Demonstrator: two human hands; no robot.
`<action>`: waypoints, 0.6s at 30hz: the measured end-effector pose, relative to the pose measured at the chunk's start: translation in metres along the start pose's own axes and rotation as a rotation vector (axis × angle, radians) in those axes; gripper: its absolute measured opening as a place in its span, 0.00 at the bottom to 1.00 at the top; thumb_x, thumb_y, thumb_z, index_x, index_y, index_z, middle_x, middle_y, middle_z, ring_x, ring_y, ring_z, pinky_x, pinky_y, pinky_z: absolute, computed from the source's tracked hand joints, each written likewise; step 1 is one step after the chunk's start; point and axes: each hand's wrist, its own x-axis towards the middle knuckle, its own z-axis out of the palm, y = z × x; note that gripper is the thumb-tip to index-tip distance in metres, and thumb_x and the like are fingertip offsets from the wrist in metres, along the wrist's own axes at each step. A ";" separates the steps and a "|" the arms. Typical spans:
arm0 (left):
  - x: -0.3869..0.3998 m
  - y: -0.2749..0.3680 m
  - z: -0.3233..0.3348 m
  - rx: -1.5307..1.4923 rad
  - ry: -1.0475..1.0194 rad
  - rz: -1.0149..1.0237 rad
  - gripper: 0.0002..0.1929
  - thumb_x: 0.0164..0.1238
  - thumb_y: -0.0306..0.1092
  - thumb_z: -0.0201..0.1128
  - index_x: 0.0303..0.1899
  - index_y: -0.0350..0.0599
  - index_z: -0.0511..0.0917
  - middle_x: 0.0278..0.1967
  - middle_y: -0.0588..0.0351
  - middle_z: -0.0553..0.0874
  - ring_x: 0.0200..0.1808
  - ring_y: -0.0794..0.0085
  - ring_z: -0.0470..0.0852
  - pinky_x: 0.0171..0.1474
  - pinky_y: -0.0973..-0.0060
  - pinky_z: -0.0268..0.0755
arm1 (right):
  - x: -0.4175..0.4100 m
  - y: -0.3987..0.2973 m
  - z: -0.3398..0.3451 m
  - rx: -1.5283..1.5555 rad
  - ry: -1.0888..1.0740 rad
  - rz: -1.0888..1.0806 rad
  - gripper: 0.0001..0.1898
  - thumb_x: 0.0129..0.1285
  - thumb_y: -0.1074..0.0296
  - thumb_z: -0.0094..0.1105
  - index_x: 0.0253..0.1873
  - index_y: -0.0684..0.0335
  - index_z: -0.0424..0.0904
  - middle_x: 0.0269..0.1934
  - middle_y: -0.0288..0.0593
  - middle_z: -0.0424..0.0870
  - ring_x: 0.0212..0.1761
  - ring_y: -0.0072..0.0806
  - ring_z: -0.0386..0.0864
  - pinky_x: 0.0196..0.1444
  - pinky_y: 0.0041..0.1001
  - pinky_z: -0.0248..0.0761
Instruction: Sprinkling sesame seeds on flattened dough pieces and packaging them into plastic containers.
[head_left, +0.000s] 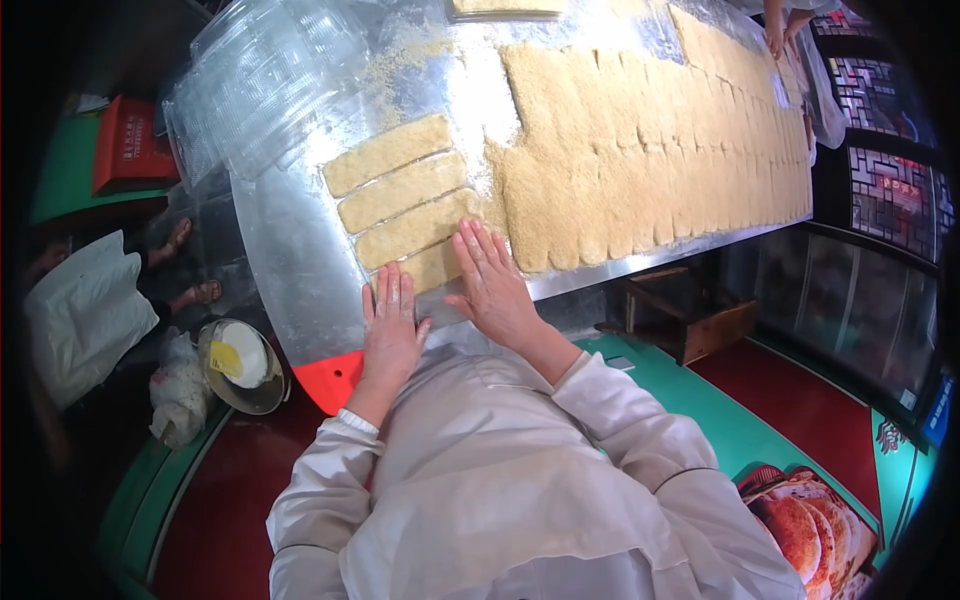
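A clear plastic tray (355, 241) near the metal table's front left corner holds several long, flat dough strips (401, 176) coated in tan crumbs. My left hand (393, 322) rests its fingertips at the left end of the nearest strip, its palm over the table edge. At that strip's right end lies my right hand (491, 289), flat with fingers extended and close together, reaching toward the strip behind. Both hands are dusted with crumbs or flour, and no object shows in either. To the right, crumb-coated dough pieces (637, 165) lie side by side in rows.
Stacked clear plastic trays (270, 82) stand at the back left of the metal table (289, 262). Its front corner has a red guard (330, 379). A lidded bucket (244, 360) is at the left. Another person's hands (780, 37) are at the far right end. A wooden stool (690, 319) stands below.
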 end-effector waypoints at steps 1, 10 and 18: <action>0.001 0.001 0.000 0.000 -0.003 0.004 0.42 0.66 0.46 0.63 0.73 0.31 0.54 0.77 0.38 0.48 0.80 0.51 0.44 0.78 0.51 0.35 | 0.005 0.003 0.002 0.000 0.000 0.005 0.50 0.59 0.51 0.65 0.76 0.73 0.45 0.78 0.58 0.46 0.81 0.49 0.44 0.80 0.44 0.41; 0.003 0.002 -0.001 -0.056 0.015 0.003 0.41 0.66 0.43 0.65 0.72 0.30 0.56 0.77 0.37 0.48 0.79 0.50 0.44 0.78 0.50 0.35 | 0.023 0.025 0.009 0.024 0.034 0.003 0.48 0.61 0.50 0.63 0.77 0.69 0.46 0.78 0.56 0.47 0.81 0.47 0.44 0.80 0.45 0.41; 0.000 -0.001 0.001 -0.075 0.036 0.001 0.43 0.62 0.37 0.68 0.73 0.32 0.54 0.77 0.38 0.49 0.79 0.50 0.44 0.77 0.46 0.32 | 0.039 0.054 -0.021 0.087 0.147 -0.018 0.32 0.61 0.64 0.65 0.69 0.62 0.67 0.70 0.46 0.68 0.71 0.45 0.66 0.72 0.39 0.62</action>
